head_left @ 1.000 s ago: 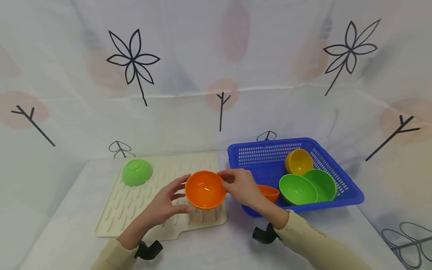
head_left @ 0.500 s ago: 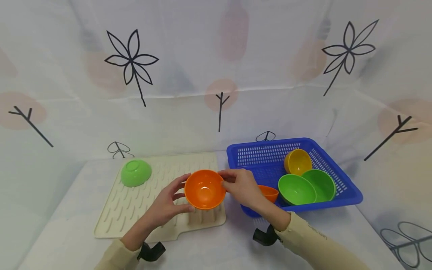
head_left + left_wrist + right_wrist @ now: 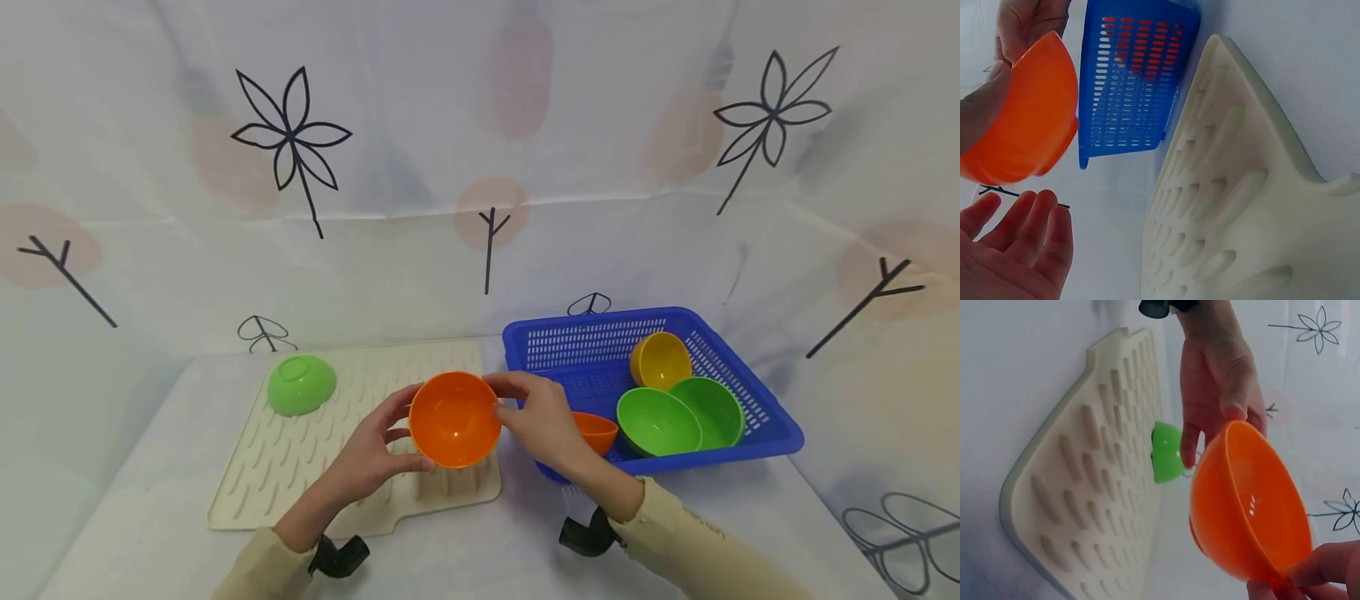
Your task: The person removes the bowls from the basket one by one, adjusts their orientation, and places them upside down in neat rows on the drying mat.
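Note:
An orange bowl is held up over the right part of the cream ridged drying mat, its opening tilted toward the head camera. My right hand pinches its rim on the right, thumb inside. From the left, my left hand spans the same bowl, thumb at the near rim and fingers spread beside and behind it. In the left wrist view, some of those fingers are apart from the bowl's wall. Upside down at the mat's far left lies a light green bowl.
A blue perforated basket stands on the right. Inside are two green bowls, a yellow bowl and another orange bowl, partly hidden by my right forearm. A white patterned cloth hangs behind.
The orange bowl has risen slightly and tilts a little more toward the head camera. My left thumb has moved in against its near edge. The right hand keeps its pinch.

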